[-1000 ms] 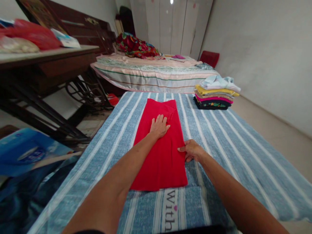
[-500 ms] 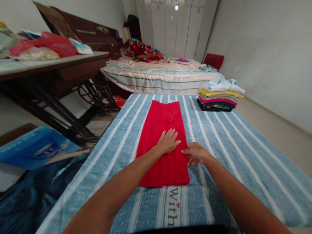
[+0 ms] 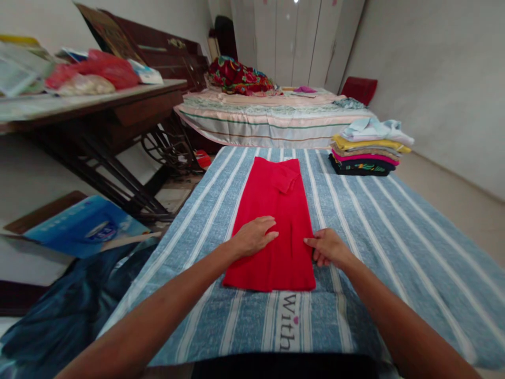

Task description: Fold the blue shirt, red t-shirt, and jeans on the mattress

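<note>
A red garment [image 3: 284, 210] lies folded into a long narrow shape on a blue and white striped cloth [image 3: 366, 226]. One short sleeve is turned in near its far end. My left hand [image 3: 253, 236] rests on the left part of the garment, palm down, with fingers stretched out. At the garment's right edge is my right hand [image 3: 328, 247], its thumb on top and its other fingers curled at the side, pinching the edge.
A stack of folded clothes [image 3: 366, 147] stands at the far right of the striped cloth. Behind is a bed [image 3: 268, 118] with a flowered red blanket [image 3: 240, 76]. To the left are a sewing-machine table [image 3: 130, 102], a blue box [image 3: 90, 223] and dark fabric [image 3: 71, 300].
My left hand has slid left and a little nearer across the red garment. My right hand stays at the right edge. The whole view has shifted slightly.
</note>
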The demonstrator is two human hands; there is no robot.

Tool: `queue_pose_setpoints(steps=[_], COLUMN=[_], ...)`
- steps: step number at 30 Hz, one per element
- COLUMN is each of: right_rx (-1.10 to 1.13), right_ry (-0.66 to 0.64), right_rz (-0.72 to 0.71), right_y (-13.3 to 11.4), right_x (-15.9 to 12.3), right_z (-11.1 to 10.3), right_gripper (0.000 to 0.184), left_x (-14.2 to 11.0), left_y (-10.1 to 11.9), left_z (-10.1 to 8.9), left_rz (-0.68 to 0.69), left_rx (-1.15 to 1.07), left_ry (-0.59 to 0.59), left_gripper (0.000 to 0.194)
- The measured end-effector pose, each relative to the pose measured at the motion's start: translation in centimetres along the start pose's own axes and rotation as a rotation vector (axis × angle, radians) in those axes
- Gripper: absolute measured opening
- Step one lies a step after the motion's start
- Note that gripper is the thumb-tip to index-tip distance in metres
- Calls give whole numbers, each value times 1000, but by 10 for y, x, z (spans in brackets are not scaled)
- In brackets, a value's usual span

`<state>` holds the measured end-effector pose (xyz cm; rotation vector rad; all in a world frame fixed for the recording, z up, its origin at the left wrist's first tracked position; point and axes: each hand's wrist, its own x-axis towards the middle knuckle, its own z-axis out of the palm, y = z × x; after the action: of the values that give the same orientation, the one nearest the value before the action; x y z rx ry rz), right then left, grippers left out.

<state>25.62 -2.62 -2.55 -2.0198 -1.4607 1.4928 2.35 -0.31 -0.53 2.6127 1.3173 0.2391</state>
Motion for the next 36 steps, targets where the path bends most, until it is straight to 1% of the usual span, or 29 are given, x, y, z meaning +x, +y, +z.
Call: queue_pose_setpoints(steps=[1,3,4,5,6,7,9,10,11,12,14,17,20,23,29,33,36], right_rx=[-38,-191,-293,-407,-490,-540,-580,-587,-590,-591,-598,-637,-667,-652,-664,-697,-764], right_ry=[47,218,329,446,527,576,570,547,522,508,519,568,592,602,555,544,538], right_rz=[-13,-112,-206,-335,-481,-640,-939,-1052,-1131,-1177,-1208,-1224,-1246,-1265,-1246,-1252,-1239], right_y=[2,8,11,14,17,20,27,30,33,37,45,56,62,62,60,60,59], right_x=[-4,-16,-25,-34,-44,-53,-69,-74,-78,-79,-77,-72,-69,-71,-71,-68,-70], right_z=[0,2,5,9,14,21,36,45,53,61,72,80,79,77,75,73,73], right_gripper=[18,17,18,19,18,16,16,17,17,17,17,18,22,23,27,29,35], left_x=[-18,-53,-70,-85,-99,-111,-130,-137,-142,-147,-153,-159,-164,-166,-162,-161,-161], left_y=[-1,-2,-2,-2,-2,-2,0,1,3,4,6,6,2,0,5,7,8], left_z=[-1,0,2,4,7,9,12,13,14,13,13,12,15,18,14,11,13], left_rz=[12,45,61,75,84,86,78,69,61,55,48,50,41,24,46,64,80], left_rx=[7,33,43,50,58,70,105,123,140,152,167,177,183,195,231,258,286], left_ry=[28,94,129,164,192,213,241,250,259,268,277,287,318,358,396,384,332], left_gripper=[39,34,32,31,29,29,28,29,29,30,32,37,39,38,30,30,35])
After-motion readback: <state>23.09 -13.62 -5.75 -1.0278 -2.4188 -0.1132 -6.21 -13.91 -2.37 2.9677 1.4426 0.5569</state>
